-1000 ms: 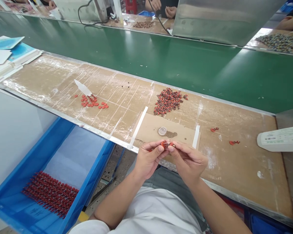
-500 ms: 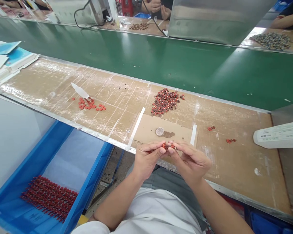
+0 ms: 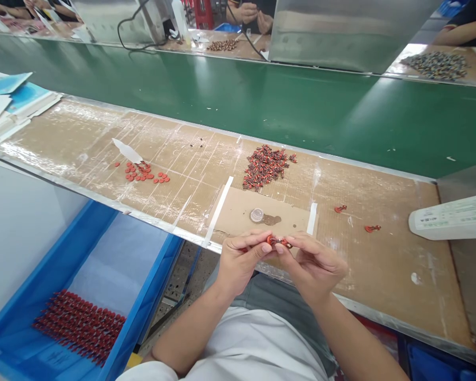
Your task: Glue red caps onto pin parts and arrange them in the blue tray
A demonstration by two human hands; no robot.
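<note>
My left hand (image 3: 240,259) and my right hand (image 3: 316,264) meet above the table's front edge, fingertips pinched. Between them is a small red-and-dark figurine (image 3: 278,242). My left fingers grip its red, disc-like end, my right fingers the other end; fingertips partly cover it. Just beyond my hands, a small round clear dish (image 3: 257,215) sits on a cardboard sheet (image 3: 238,203) beside a brown wet-looking stain. Behind it lies a heap of small red-and-dark pieces (image 3: 265,166). Red discs (image 3: 140,173) lie to the left. Two figurines on red bases, one nearer (image 3: 340,209), lie to the right.
A blue bin (image 3: 143,296) at lower left holds rows of red-based figurines (image 3: 79,325). A white bottle (image 3: 452,218) lies at the right edge. Beyond the table runs a green conveyor belt (image 3: 222,95); other people's hands (image 3: 254,18) work on its far side.
The view has shifted slightly. My hands stay together with the figurine pinched between them, and slightly more of it shows between my fingertips.
</note>
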